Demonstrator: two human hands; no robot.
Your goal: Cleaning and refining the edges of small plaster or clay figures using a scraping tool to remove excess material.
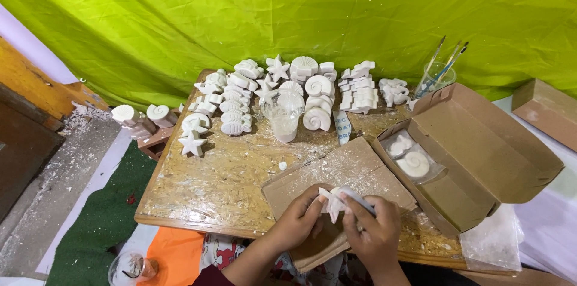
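Observation:
My left hand [299, 218] holds a small white plaster figure [332, 204] over a flat piece of cardboard [348, 172] at the near edge of the wooden board. My right hand [372, 226] presses a thin grey tool [359, 199] against the figure's right side. White dust lies on the cardboard beneath both hands. The figure's exact shape is partly hidden by my fingers.
Many white plaster casts of shells and starfish [277, 68] are stacked at the back of the wooden board [210, 184]. A clear plastic cup [283, 113] stands among them. An open cardboard box [481, 153] with casts sits right. A glass with brushes [435, 76] stands behind it.

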